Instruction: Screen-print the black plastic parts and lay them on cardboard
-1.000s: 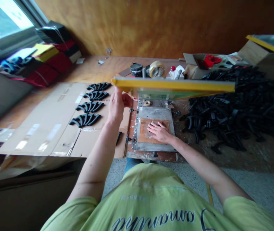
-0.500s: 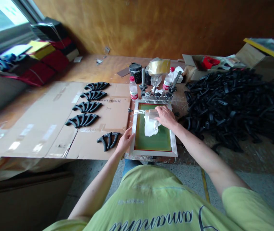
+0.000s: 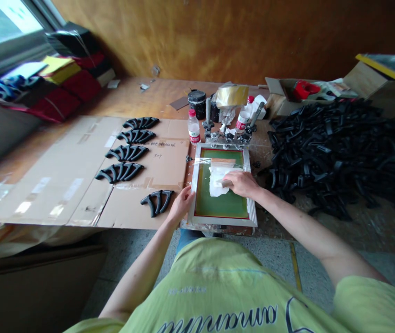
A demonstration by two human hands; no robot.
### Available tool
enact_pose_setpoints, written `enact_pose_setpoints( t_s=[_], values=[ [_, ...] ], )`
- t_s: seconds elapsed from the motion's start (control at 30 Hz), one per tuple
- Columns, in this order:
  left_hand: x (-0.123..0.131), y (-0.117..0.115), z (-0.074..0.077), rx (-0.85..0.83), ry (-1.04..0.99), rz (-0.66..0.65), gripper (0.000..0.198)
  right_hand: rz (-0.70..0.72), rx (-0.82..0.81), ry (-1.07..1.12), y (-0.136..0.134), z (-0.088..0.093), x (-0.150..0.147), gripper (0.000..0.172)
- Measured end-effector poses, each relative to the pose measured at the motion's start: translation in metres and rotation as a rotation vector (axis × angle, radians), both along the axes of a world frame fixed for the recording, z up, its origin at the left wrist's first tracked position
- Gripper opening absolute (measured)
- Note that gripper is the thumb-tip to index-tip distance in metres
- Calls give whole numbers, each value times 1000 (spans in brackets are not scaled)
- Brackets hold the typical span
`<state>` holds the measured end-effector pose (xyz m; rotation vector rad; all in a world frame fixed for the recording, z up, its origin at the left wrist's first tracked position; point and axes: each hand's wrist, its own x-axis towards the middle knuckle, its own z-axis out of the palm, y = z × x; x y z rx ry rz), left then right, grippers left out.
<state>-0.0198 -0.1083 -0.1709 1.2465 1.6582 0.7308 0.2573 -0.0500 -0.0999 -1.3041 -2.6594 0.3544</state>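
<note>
A silk-screen printing frame (image 3: 253,213) with a green mesh lies in front of me. My left hand (image 3: 182,200) grips its left rail, fingers against the edge. Over the mesh, my right hand (image 3: 241,184) is closed on a small pale tool whose kind I cannot make out. Beneath that tool spreads a white patch (image 3: 216,188) on the mesh. Just above the patch lies a wooden-edged squeegee (image 3: 222,163), apart from my fingers. Clamps (image 3: 223,138) hold the frame's far end. A black curved, ribbed part (image 3: 157,202) rests left of my left hand.
Several similar black parts (image 3: 120,172) sit in a column on flattened cardboard (image 3: 162,169). To the right is a large heap of black parts (image 3: 339,152). Behind the frame stand a red-capped bottle (image 3: 193,128), a dark pot (image 3: 196,102) and a roll of tape (image 3: 232,96).
My right hand has left the squeegee, moved toward me and closed on the small pale tool over the white patch. My left hand has stayed on the frame.
</note>
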Motion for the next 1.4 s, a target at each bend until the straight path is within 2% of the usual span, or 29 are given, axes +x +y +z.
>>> enact_pose_setpoints(
  t_s=[0.07, 0.17, 0.23, 0.3, 0.43, 0.5, 0.57, 0.63, 0.7, 0.8, 0.87, 0.93, 1.0, 1.07, 1.13, 1.17, 1.23, 1.3, 1.33, 1.37, 1.4],
  values=[
    [0, 0, 0, -3, -29, -2, 58, -36, 48, 46, -9, -11, -4, 26],
    [0, -1, 2, -13, -83, 5, 61, 11, 22, 61, -24, -21, -5, 29],
    [1, -2, 6, -31, -123, 4, 63, -27, 5, 65, -22, -16, -5, 23],
    [0, -2, 15, -54, -176, -12, 66, -129, 29, 87, -6, -3, -9, 27],
    [-4, 0, 48, -51, -287, -28, 76, -301, 147, 169, 46, 30, -6, 58],
    [-5, 3, 72, -27, -349, -20, 70, -409, 208, 246, 66, 42, 12, 56],
    [-2, 10, 98, 34, -395, 7, 59, -582, 257, 312, 74, 47, 40, 43],
    [4, 23, 123, 165, -418, 51, 60, -712, 222, 283, 71, 42, 65, 31],
    [12, 43, 147, 322, -443, 75, 62, -714, 120, 200, 58, 25, 75, 32],
    [24, 77, 176, 452, -509, 44, 66, -541, -7, 101, 29, -11, 56, 36],
    [31, 94, 186, 474, -548, 42, 67, -440, -39, 11, 13, -33, 33, 30],
    [38, 95, 182, 489, -575, 101, 63, -396, -76, -84, 2, -45, 13, 24],
    [47, 77, 162, 429, -592, 157, 61, -446, -139, -106, -7, -47, -2, 23],
    [58, 44, 130, 200, -599, 103, 62, -548, -180, -56, -18, -44, -15, 24],
    [72, 7, 95, -201, -604, -84, 62, -606, -125, 18, -36, -39, -32, 24],
    [78, -9, 79, -290, -646, -70, 59, -565, -72, 52, -45, -38, -41, 23],
    [83, -31, 56, -368, -760, 43, 52, -340, 13, 111, -60, -36, -55, 20],
    [73, -38, 42, -362, -806, 203, 46, -130, 35, 160, -62, -35, -51, 19],
    [60, -37, 38, -341, -777, 263, 44, -122, 38, 179, -57, -36, -40, 19],
    [42, -34, 34, -306, -710, 316, 42, -199, 44, 192, -48, -36, -23, 17],
    [20, -32, 31, -259, -618, 361, 41, -340, 52, 198, -37, -38, -1, 16]
  ],
)
